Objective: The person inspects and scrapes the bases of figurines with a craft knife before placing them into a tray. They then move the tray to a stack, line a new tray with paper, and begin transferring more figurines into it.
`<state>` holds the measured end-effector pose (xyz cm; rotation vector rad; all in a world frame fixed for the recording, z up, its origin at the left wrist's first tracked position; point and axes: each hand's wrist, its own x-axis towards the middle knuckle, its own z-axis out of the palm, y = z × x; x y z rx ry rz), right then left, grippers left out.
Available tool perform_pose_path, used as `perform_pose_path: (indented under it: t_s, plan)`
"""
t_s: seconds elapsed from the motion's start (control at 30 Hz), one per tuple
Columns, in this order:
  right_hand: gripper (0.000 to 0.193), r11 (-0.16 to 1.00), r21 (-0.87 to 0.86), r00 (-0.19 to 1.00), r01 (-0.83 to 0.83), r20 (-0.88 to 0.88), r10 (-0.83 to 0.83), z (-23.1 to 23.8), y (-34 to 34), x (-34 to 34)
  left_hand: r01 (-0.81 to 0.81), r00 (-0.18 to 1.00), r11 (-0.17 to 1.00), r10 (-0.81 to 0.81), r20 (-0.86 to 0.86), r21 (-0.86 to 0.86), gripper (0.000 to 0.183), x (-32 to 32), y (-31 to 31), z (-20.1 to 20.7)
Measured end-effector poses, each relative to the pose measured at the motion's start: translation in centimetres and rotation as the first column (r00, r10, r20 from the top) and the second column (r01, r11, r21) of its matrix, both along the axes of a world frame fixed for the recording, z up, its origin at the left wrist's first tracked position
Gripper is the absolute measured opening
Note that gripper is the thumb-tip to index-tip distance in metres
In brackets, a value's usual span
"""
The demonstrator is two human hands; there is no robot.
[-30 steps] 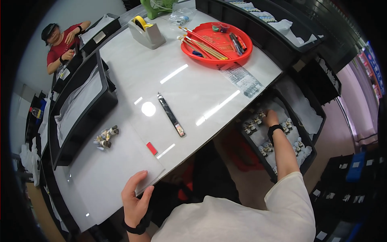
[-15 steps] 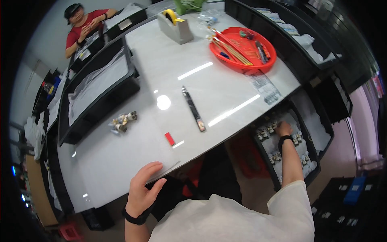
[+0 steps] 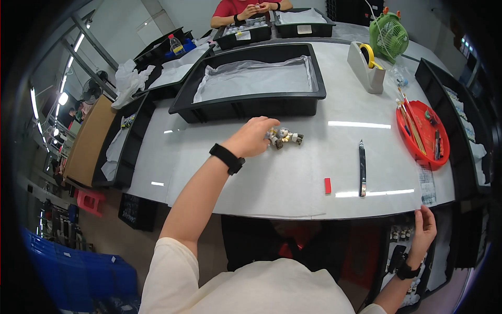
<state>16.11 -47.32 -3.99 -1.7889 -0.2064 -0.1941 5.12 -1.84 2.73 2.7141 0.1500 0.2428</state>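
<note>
My left hand point(image 3: 252, 137) reaches over the table at the small figurines point(image 3: 285, 137), which have grey heads and yellow and white parts. Its fingers are stretched out beside and partly over them; whether they touch is hard to see. At the table's front right edge, my right hand point(image 3: 425, 230) is raised with thumb and fingers apart and nothing visible in it. Below that hand stands a black tray point(image 3: 377, 282) of similar figurines, partly hidden by my forearm. A small red block point(image 3: 327, 186) and a dark slim pen-like tool point(image 3: 362, 170) lie on the tabletop.
A black bin lined with white sheeting point(image 3: 246, 107) stands behind the figurines. To the right are a red basket of brushes and pens point(image 3: 444, 149), a tape dispenser point(image 3: 366, 70) and a green fan point(image 3: 389, 36). A person in red point(image 3: 230, 15) sits across, holding something small.
My view has swung left. My left hand has moved from the table's front edge to the figurines. My right hand has come up out of the tray of figurines.
</note>
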Motion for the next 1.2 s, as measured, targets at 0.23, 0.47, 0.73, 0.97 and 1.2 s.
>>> perform_pose_path:
  t_s: [0.23, 0.47, 0.73, 0.97, 1.2]
  plan:
    - [0.016, 0.957, 0.103, 0.957, -0.272, -0.070, 0.280, 3.5, 8.4, -5.6, -0.068, 0.994, 0.980, 0.052, -0.091, -0.186, 0.029, 0.0, 2.4, -1.9]
    - [0.031, 0.598, 0.497, 0.611, -0.629, -0.159, 0.775, 3.5, 16.1, -9.0, 0.151, 0.986, 0.805, -0.081, 0.145, -0.574, 0.034, -5.6, -5.0, 3.4]
    - [0.031, 0.244, 0.840, 0.382, -0.485, -0.047, 0.923, 3.8, 20.8, -12.9, 0.296, 0.944, 0.718, -0.119, 0.308, -0.630, 0.045, -8.6, -8.9, 1.4]
    - [0.031, 0.302, 0.836, 0.491, -0.458, -0.045, 0.870, 3.7, 21.2, -13.2, 0.206, 0.948, 0.359, 0.157, 0.277, -0.910, 0.040, -9.5, -8.9, -1.6]
    - [0.031, 0.376, 0.780, 0.537, -0.500, -0.062, 0.842, 3.3, 21.4, -13.4, 0.188, 0.952, 0.157, 0.214, 0.220, -0.969, 0.031, -9.6, -8.7, -2.6]
